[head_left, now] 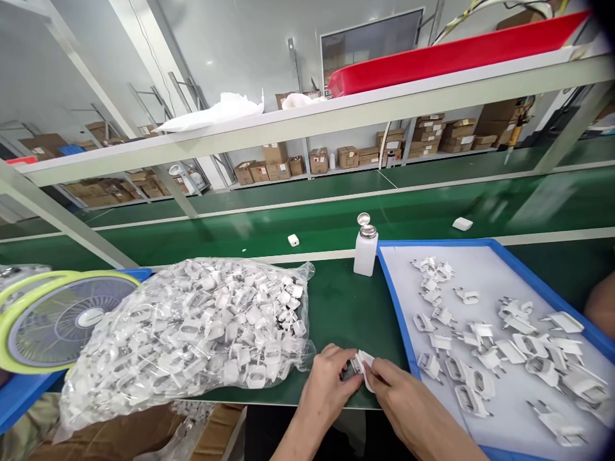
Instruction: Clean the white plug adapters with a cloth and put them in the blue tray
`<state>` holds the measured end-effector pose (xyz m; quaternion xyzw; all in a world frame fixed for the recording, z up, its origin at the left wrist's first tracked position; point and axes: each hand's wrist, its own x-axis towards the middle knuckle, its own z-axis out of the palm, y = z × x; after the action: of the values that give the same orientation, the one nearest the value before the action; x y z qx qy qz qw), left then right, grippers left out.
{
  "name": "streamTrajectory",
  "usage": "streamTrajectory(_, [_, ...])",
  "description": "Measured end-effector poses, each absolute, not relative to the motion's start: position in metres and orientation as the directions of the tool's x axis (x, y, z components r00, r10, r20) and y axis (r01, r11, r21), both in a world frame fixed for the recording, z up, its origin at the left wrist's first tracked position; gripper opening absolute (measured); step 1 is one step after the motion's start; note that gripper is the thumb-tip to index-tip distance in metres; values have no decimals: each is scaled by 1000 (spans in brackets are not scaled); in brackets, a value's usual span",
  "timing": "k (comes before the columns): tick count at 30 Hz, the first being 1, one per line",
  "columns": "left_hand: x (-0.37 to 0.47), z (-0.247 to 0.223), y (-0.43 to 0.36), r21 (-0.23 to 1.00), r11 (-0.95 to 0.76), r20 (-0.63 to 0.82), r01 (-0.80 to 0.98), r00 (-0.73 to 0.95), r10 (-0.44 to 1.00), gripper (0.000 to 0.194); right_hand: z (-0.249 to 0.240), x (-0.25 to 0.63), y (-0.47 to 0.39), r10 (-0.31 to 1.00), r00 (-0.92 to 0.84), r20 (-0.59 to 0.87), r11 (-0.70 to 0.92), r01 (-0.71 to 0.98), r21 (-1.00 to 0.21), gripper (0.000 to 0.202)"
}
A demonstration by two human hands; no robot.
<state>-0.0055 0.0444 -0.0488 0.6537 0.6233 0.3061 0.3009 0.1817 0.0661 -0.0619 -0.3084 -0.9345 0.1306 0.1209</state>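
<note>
Close to the bench's front edge, my left hand [328,378] and my right hand [400,394] meet around a small white plug housing [366,366]. The left thumb and forefinger pinch its left end, where a greyish metallic bit shows. My right fingers grip the other end and cover part of it. To the left lies a clear plastic bag [192,326] packed with many similar white plug housings. On the right, a blue-rimmed tray [398,314] with a white base holds scattered white two-pin plug housings [480,333].
A white pump bottle [366,253] with its metal lid raised stands behind my hands. Single white pieces, a left one [293,240] and a right one [462,223], lie on the green belt [230,234]. A yellow-green fan [72,320] stands far left. A shelf with a red tray [456,54] crosses overhead. Another person's arm [601,304] shows at right.
</note>
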Motion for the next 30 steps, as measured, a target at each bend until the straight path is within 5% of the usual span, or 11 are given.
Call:
streamTrajectory(7, [-9,-49,41,790,-61,21,609,72,997,23,-54,179,71,670,-731,130,706,574,-415,34])
streamTrajectory(15, [-10,-51,36,806,-88,53,585,77,996,22,-25,172,94,678,-726,119,659,529,-534,34])
streamTrajectory(25, [-16,-59,40,782,-101,40,615,112,993,47,-66,178,51,562,-795,228,822,506,-262,37])
streamTrajectory(30, [-17,-55,41,761,-110,23,639,143,989,49,-84,183,44,605,-728,321,796,555,-241,52])
